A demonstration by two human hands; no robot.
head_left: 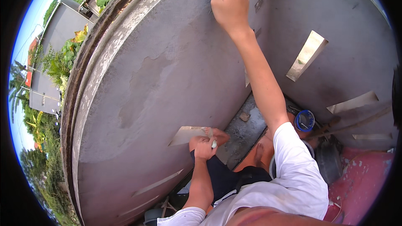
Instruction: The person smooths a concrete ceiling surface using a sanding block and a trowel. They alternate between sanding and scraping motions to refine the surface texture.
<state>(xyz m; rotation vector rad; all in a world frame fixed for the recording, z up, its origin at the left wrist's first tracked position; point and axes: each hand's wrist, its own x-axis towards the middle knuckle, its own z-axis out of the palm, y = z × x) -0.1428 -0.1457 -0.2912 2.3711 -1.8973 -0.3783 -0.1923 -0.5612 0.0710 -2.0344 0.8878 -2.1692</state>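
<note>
High on the grey plastered wall [142, 58], my right hand [229, 6] is closed around a thin object, mostly hidden by my fingers, at the top of the view. My left hand [204, 148] is low at the centre, beside a pale slot [180, 136] in that wall, gripping a white-handled tool [214, 143] whose working end I cannot make out. The wall has uneven, patchy plaster. My bare knee and foot show below my hands.
An adjoining grey wall [351, 46] with slots stands right. A blue-rimmed bucket [304, 121], dark containers [328, 163] and a leaning pole [351, 123] crowd the corner above red flooring [356, 184]. Plants [63, 62] and rooftops lie beyond the wall's rim [109, 33].
</note>
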